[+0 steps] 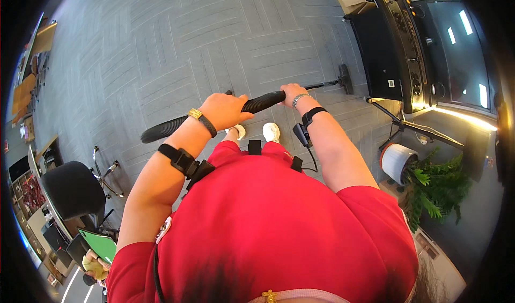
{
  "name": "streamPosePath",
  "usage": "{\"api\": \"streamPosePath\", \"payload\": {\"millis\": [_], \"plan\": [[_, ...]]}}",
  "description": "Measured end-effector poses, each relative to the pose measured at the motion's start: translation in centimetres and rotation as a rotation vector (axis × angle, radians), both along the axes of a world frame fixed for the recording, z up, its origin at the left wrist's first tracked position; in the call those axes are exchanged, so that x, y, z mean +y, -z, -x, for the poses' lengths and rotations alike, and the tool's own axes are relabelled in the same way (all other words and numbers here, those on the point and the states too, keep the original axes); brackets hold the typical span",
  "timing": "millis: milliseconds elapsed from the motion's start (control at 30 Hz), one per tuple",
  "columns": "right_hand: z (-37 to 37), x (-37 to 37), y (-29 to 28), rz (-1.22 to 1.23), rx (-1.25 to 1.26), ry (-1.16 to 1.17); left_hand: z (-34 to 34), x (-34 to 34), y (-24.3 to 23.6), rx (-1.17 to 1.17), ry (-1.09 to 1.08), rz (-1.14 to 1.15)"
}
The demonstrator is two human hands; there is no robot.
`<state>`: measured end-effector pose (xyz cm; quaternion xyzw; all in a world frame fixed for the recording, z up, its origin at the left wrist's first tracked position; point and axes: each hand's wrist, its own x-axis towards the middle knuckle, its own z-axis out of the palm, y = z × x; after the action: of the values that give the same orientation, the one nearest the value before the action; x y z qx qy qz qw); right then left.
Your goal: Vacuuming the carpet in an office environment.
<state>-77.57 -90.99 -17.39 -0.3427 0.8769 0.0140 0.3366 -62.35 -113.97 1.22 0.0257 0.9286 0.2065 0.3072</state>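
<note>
A black ribbed vacuum cleaner hose [166,130] runs across in front of me, curving down at its left end. My left hand [225,111] is closed round its middle. Further right, my right hand [291,94] grips the hose's end, where the wand begins. From there the thin black wand [322,84] reaches right to a dark floor nozzle [346,79], which appears to rest on the grey floor [214,40]. The vacuum's body is not visible.
Right of the nozzle stands a black cabinet with a knobbed panel [410,51] on a dark metal stand [402,125]. A potted fern [437,187] is nearer me. At left are a black office chair [74,189] and desks; a person [95,268] sits at lower left.
</note>
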Motion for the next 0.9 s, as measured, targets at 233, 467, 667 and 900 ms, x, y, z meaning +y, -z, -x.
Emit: {"api": "streamPosePath", "payload": {"millis": [233,467,667,900], "plan": [[-5.8,-15.9,-1.2,0.097,-0.175,-0.159,-7.3,-11.7,-3.3,0.053,-0.186,0.112],[-12.1,-26.6,-4.2,0.209,-0.345,-0.499,-16.8,-17.6,-7.8,0.094,-0.399,0.178],[-9.3,-27.1,-4.6,0.165,-0.423,-0.442,-15.6,-18.4,-6.3,0.138,-0.467,0.119],[0.4,-22.0,-2.3,0.057,-0.331,-0.299,-3.3,-17.7,-3.0,0.007,-0.24,0.046]]}}
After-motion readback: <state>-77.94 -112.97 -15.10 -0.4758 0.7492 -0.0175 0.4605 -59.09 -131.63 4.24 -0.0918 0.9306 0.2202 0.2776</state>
